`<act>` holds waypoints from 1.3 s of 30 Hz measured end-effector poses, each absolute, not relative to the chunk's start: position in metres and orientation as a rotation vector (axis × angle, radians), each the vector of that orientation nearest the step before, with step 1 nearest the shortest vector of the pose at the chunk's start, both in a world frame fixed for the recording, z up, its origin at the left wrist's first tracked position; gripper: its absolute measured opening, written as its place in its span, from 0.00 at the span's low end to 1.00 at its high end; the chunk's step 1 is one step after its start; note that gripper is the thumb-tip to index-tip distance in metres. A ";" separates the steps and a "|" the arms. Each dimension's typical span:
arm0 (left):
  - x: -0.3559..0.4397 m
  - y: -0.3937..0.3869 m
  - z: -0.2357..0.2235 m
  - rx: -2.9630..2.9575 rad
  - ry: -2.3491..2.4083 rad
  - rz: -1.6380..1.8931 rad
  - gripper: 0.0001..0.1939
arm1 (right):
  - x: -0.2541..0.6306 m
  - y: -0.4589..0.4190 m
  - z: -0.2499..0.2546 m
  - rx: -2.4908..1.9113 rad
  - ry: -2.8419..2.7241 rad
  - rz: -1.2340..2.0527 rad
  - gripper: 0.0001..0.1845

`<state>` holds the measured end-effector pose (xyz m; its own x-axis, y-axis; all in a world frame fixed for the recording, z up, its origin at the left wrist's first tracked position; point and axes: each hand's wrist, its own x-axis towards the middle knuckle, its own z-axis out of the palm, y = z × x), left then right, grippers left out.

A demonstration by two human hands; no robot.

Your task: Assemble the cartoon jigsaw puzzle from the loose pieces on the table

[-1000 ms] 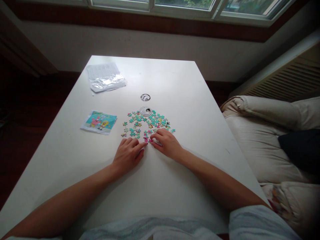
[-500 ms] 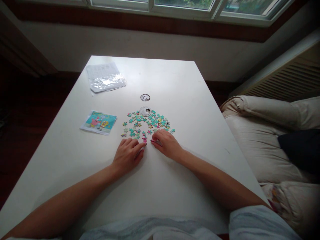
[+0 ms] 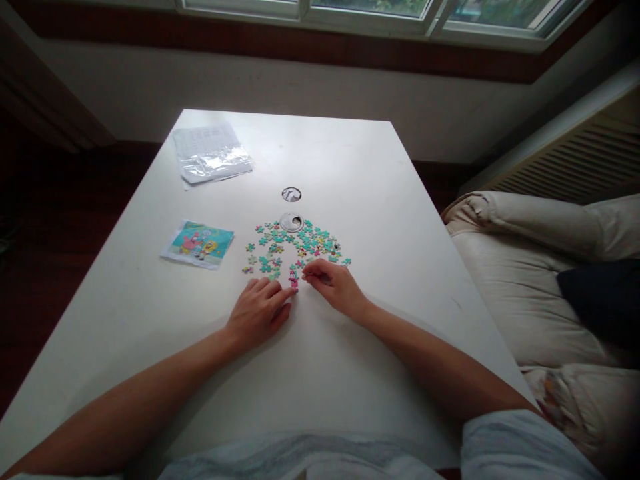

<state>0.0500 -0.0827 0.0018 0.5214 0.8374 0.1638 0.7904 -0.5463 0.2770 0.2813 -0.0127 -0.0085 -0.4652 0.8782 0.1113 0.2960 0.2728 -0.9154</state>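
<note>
Small jigsaw puzzle pieces (image 3: 320,240), mostly turquoise with some pink and yellow, lie scattered in an arc on the white table (image 3: 320,373). In front of them is a narrow strip of joined pink puzzle pieces (image 3: 293,280). My left hand (image 3: 257,307) rests at its left, index fingertip pressing the strip's near end against the table, the other fingers curled. Just to the right, my right hand (image 3: 333,283) pinches a small puzzle piece (image 3: 304,275) between thumb and fingers, apart from the strip. The fingers mostly hide that piece.
A picture card (image 3: 200,245) with cartoon figures lies left of the pieces. Papers with a clear plastic bag (image 3: 214,157) lie at the far left. Two round table inserts (image 3: 291,222) are behind the pieces. A light sofa (image 3: 510,287) stands at the right.
The pink strip and my left fingertip have shifted slightly right and nearer. My right fingers have lifted and turned a little, with the small piece still pinched.
</note>
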 end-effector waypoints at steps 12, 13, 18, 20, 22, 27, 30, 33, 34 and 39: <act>0.049 -0.083 -0.004 2.599 1.291 0.559 0.14 | 0.280 -0.004 -0.010 -1.025 -1.244 1.682 0.17; 0.049 -0.083 -0.003 2.600 1.285 0.561 0.13 | 0.280 -0.003 -0.009 -1.031 -1.210 1.685 0.17; 0.049 -0.083 -0.003 2.598 1.256 0.584 0.13 | 0.281 -0.003 -0.003 -1.036 -1.104 1.731 0.20; 0.049 -0.082 -0.003 2.604 1.236 0.590 0.13 | 0.281 -0.003 -0.003 -1.035 -1.099 1.737 0.21; 0.049 -0.082 -0.003 2.609 1.221 0.595 0.13 | 0.281 -0.003 -0.003 -1.028 -1.105 1.744 0.21; 0.048 -0.083 -0.003 2.620 1.199 0.584 0.13 | 0.280 -0.004 -0.005 -1.037 -1.184 1.668 0.19; 0.048 -0.084 -0.003 2.639 1.205 0.567 0.14 | 0.280 -0.006 -0.006 -1.086 -1.436 1.466 0.14; 0.049 -0.084 -0.003 2.675 1.217 0.556 0.14 | 0.281 -0.009 -0.005 -1.163 -1.729 1.228 0.08; 0.049 -0.084 -0.003 2.687 1.217 0.553 0.14 | 0.281 -0.010 -0.005 -1.179 -1.797 1.174 0.06; 0.048 -0.085 -0.005 2.724 1.216 0.546 0.15 | 0.283 -0.010 -0.006 -1.177 -2.013 1.029 0.02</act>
